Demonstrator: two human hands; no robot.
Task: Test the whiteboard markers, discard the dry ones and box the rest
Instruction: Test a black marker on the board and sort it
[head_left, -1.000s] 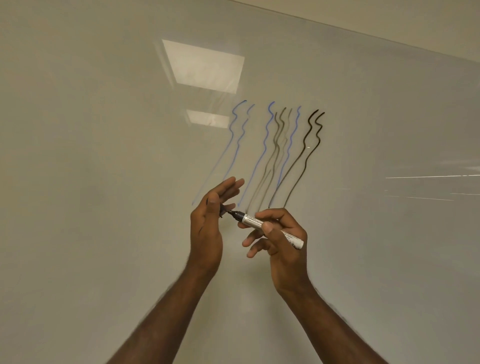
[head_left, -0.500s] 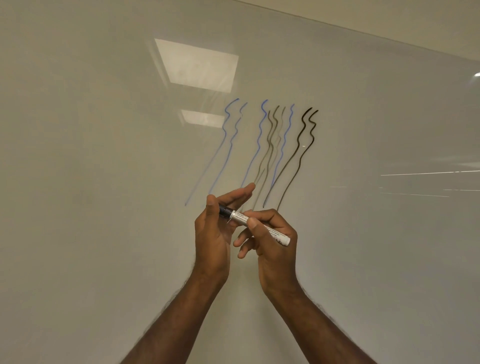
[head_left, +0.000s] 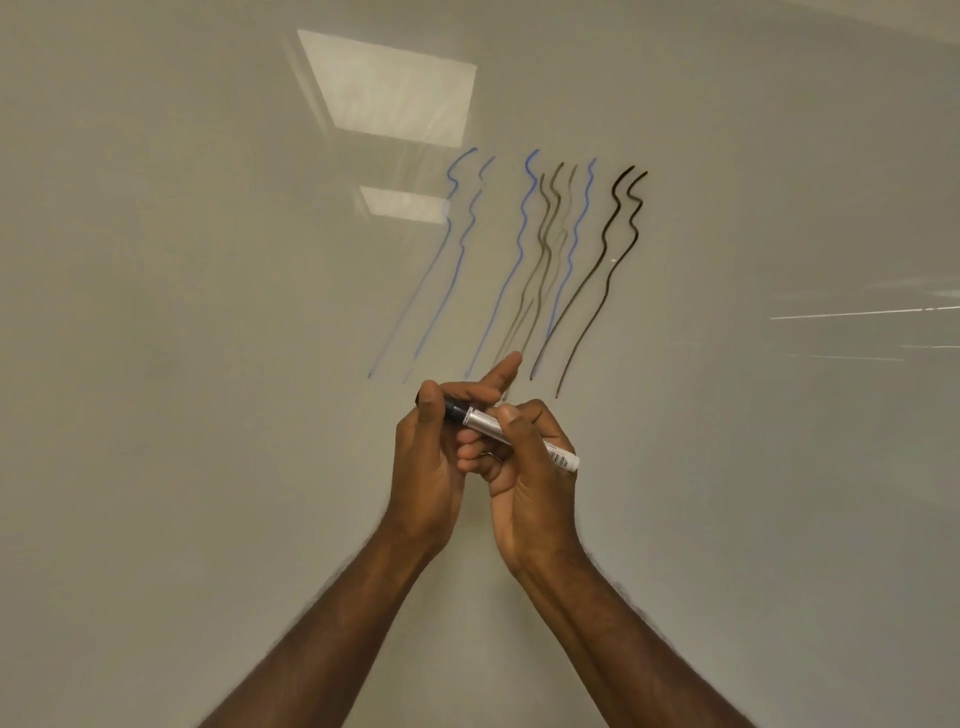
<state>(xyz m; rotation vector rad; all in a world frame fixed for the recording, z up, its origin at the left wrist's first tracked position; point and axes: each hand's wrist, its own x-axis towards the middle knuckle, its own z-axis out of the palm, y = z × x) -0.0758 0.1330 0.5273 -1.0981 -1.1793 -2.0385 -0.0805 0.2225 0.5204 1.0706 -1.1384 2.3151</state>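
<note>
Fingers of the left hand (head_left: 431, 457) pinch the black cap (head_left: 453, 410), seemingly seated on the marker (head_left: 519, 436) gripped by the right hand (head_left: 530, 467).

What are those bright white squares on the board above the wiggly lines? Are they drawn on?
Not drawn: in the head view they are ceiling lights reflected as glare on the shiny whiteboard, a large patch above a smaller one; thin bright streaks at the right are reflections too, and the board's top edge bends from the wide lens.
</note>
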